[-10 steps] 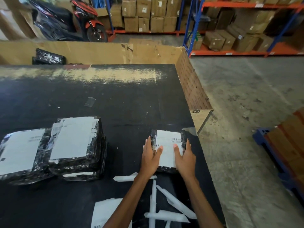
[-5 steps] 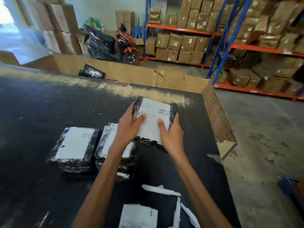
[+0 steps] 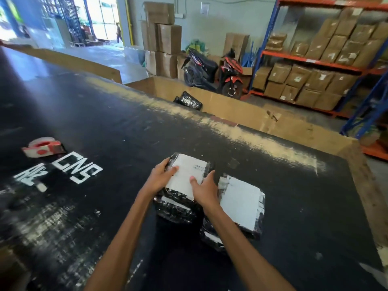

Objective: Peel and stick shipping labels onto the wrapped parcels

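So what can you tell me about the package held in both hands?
The parcel is a flat, roughly rectangular bundle wrapped in shiny, crinkled black plastic. A white label covers most of its top, with small dark print near the far edge. The left hand grips its left side and the right hand its right, thumbs on the label. It is over a second parcel on the dark table; whether it rests on that one is unclear.
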{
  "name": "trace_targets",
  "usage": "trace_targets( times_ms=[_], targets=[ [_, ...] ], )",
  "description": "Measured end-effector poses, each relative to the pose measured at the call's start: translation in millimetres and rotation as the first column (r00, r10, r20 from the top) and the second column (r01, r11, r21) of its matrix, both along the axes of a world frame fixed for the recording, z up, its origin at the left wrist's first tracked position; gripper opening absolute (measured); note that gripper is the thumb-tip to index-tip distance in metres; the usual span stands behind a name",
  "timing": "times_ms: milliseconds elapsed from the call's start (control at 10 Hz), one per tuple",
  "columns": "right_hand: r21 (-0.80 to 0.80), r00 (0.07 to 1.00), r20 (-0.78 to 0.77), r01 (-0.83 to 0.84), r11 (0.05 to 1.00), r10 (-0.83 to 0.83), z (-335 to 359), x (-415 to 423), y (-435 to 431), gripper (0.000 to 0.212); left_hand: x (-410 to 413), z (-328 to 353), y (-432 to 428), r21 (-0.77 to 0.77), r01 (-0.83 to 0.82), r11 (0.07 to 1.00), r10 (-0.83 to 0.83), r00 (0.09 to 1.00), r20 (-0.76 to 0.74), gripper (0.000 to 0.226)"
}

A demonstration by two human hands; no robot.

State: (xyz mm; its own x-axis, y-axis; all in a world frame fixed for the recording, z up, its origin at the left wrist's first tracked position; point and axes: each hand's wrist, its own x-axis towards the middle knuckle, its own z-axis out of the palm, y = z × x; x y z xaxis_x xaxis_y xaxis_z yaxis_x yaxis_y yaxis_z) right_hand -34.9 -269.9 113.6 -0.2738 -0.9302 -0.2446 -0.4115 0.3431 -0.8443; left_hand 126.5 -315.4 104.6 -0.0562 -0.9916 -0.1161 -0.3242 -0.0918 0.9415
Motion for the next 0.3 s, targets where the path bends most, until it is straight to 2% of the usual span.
trace_targets(
  times_ms=[100, 200, 300],
  targets=[
    [0.059, 0.996, -0.072, -0.039, 0.998, 0.043, -15.3, 7.4, -8.6, 0.095, 6.1, -14.1, -0.1, 0.007, -0.004, 1.0, 0.003, 0.998, 0.059, 0.047],
    [0.013, 0.978, -0.187, -0.089, 0.996, 0.09, -6.5, 8.1, -3.2, 0.091, 5.0, -13.8, 1.0, -0.052, -0.007, 0.999, 0.017, 0.98, 0.197, 0.06],
    [-0.179, 0.968, -0.23, -0.145, 0.973, 0.102, 6.2, 0.9, 15.5, 0.085, -5.4, -10.9, 3.2, -0.251, 0.051, 0.967, 0.051, 0.923, 0.382, 0.063]
  ],
)
